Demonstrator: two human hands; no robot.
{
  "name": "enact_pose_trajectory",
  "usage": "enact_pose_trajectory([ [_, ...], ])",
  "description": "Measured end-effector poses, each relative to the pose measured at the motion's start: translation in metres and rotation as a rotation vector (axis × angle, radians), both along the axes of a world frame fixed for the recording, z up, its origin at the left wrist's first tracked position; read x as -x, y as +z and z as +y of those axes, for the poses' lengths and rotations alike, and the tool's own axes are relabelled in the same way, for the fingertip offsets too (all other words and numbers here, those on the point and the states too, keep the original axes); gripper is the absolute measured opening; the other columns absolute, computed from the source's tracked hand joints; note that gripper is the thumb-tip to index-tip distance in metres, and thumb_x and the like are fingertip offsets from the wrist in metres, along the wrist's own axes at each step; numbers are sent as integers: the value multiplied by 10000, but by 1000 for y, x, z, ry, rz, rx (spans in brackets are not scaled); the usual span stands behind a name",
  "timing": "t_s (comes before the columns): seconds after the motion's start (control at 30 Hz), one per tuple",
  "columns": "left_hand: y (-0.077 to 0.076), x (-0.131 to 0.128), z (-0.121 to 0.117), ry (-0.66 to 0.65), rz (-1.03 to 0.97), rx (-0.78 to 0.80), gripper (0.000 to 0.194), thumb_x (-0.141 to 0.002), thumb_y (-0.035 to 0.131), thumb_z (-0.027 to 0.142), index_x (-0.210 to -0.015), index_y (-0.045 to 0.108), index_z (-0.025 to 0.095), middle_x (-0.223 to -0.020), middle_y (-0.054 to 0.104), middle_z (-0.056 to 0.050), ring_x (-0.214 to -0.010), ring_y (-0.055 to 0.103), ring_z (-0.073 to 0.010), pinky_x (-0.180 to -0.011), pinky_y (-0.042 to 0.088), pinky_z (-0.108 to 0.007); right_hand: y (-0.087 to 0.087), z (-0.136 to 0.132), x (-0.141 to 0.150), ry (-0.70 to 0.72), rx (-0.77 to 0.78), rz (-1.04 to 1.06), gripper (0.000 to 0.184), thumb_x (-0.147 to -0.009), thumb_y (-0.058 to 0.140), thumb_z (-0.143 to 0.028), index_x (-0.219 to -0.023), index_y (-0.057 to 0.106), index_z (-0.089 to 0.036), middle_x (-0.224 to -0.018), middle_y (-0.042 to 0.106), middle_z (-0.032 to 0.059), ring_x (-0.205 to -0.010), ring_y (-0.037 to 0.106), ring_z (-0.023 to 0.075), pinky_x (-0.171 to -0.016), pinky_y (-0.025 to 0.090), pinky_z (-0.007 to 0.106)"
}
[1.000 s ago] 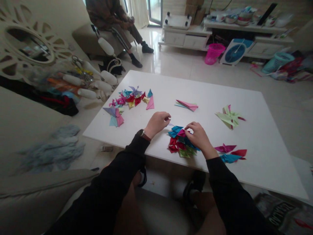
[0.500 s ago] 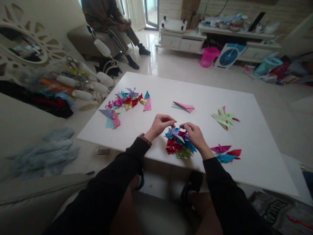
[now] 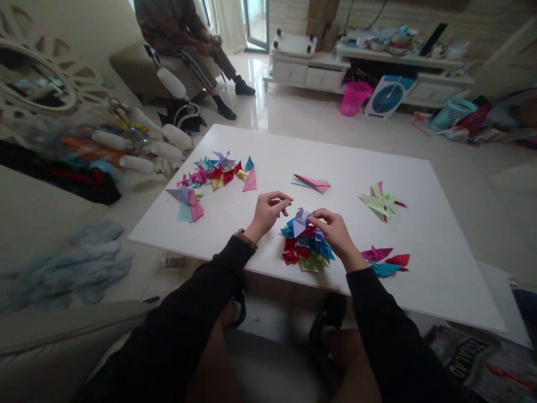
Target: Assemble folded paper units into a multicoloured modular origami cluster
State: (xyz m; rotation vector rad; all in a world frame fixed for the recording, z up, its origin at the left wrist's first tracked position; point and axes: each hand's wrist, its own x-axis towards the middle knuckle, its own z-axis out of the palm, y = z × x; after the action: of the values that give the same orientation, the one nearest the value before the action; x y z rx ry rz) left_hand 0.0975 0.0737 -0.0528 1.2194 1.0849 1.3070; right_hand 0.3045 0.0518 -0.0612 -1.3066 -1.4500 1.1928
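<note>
My right hand pinches the edge of a lavender origami crane over a pile of folded paper cranes in red, blue and green. To the left of that crane, my left hand is raised just above the table with its fingers loosely apart and nothing in them. Right of the pile lie a magenta, a red and a blue folded paper piece. Beyond my hands rests a small stack of pink and pale green folded papers.
The white table also bears a cluster of coloured paper cranes at left and light green folded papers at right. A seated person is at the back left. A pink basket stands on the floor.
My left hand has let go of the lavender crane and moved slightly left, its fingers opening. The crane now shows upright and turned in my right hand. The view has shifted slightly.
</note>
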Motion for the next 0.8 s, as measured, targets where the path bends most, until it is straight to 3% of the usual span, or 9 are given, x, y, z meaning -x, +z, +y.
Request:
enact_pose_trajectory([
  [0.27,-9,-2,0,-204,114,93,346,-717,780,317,-1007,744,130,-665,610,27,-473,506,-60,-447,364,-196,-2,-1,-1,-11,-152,-99,251,-814,726,-458,-776,678,-215,-1045,608,65,-947,618,210,-676,532,305],
  [0.5,-15,-7,-1,-251,163,21,252,-760,784,368,-805,738,124,-735,676,-31,-563,555,-85,-518,422,-214,-1,-2,-1,24,-202,-175,222,-843,700,-434,-797,681,-218,-1060,596,69,-1014,603,222,-708,546,319],
  [0.8,-18,-7,0,-259,171,-58,276,-775,795,411,-814,773,139,-867,686,-59,-652,598,-99,-556,473,-214,3,-4,0,3,-236,-250,217,-789,758,-443,-821,713,-232,-1077,601,78,-1051,584,254,-694,543,343],
])
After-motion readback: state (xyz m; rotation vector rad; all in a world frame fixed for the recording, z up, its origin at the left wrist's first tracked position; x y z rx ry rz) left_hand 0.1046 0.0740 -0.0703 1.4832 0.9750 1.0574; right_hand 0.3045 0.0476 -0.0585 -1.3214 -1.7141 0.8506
